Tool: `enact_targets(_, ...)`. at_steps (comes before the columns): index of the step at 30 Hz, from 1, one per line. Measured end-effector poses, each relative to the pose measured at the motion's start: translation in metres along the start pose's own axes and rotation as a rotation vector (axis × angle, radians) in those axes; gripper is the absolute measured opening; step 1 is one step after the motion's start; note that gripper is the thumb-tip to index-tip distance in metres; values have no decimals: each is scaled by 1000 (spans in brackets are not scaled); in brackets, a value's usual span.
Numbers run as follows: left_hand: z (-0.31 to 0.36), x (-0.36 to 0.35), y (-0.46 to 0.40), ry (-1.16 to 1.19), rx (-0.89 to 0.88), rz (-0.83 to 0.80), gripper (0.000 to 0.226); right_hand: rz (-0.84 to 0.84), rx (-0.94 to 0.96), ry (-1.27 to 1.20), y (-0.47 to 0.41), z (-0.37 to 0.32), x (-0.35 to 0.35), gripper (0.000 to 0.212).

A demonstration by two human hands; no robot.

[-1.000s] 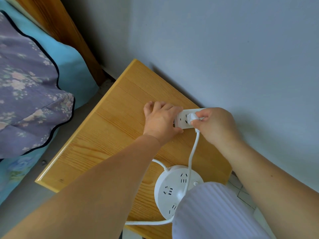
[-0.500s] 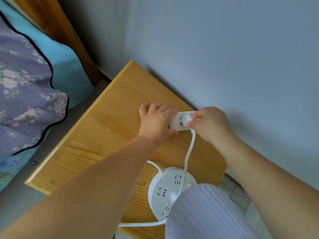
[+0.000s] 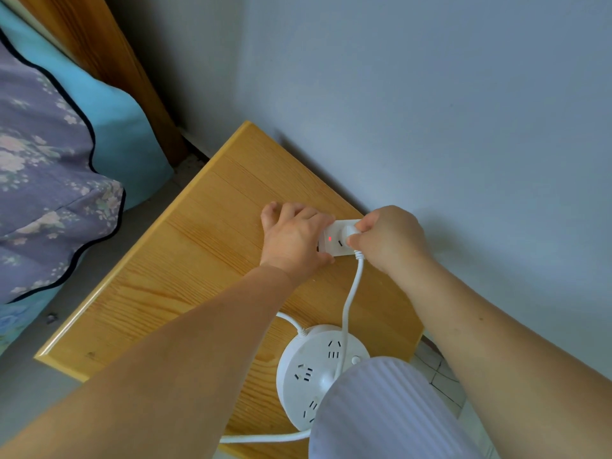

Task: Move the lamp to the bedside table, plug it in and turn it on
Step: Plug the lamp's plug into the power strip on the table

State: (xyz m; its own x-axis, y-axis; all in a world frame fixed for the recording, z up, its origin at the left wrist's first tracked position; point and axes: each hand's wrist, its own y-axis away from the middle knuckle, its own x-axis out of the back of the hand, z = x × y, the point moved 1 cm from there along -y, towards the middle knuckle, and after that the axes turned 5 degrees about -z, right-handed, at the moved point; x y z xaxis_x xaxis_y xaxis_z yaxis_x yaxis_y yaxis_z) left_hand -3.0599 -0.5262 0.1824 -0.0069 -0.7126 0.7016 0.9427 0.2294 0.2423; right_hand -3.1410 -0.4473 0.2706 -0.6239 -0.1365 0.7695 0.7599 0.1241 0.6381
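A white plug (image 3: 350, 232) is pinched in the right hand (image 3: 389, 238) against a white power strip (image 3: 334, 241), which the left hand (image 3: 293, 238) presses flat. A red light on the strip, dark a second ago, now glows, suggesting power. The lamp (image 3: 381, 415) stands below both hands on the bedside table (image 3: 185, 260), unlit.

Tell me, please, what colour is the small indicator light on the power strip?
Red: the indicator light glows on the white power strip, seen in the head view.
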Motion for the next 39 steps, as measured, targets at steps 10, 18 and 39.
enact_targets(10, -1, -2, -1, -2, 3, 5, 62, 114, 104, -189, 11, 15, -12, 29)
enact_targets(18, -2, -1, -3, -10, 0, 5, 63, 56, 66, -114, 2, 9, -6, 29)
enact_targets(39, -2, 0, -4, 1, 5, -2, 63, 78, 64, -136, 1, 14, -10, 34)
